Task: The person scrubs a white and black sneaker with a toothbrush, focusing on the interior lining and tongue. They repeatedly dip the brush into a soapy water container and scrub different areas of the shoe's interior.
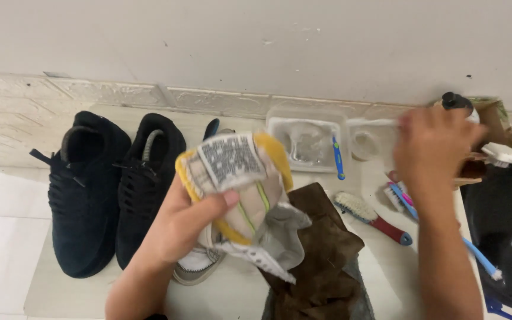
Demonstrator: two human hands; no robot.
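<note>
My left hand (179,222) grips a grey and white sneaker (247,195) with yellow lining, its tongue with a printed label turned up toward me. My right hand (431,148) is blurred and reaches toward a cardboard box (493,112) at the far right, near a dark bottle top (454,101); whether it holds anything I cannot tell. A second grey sneaker (197,266) lies under my left wrist.
Two black sneakers (111,189) stand at the left by the wall. A clear plastic tray (306,142) with a blue toothbrush (338,159) sits at the back. A red-handled brush (371,216), more toothbrushes (413,207), a brown cloth (324,255) and a black basin (508,231) lie around.
</note>
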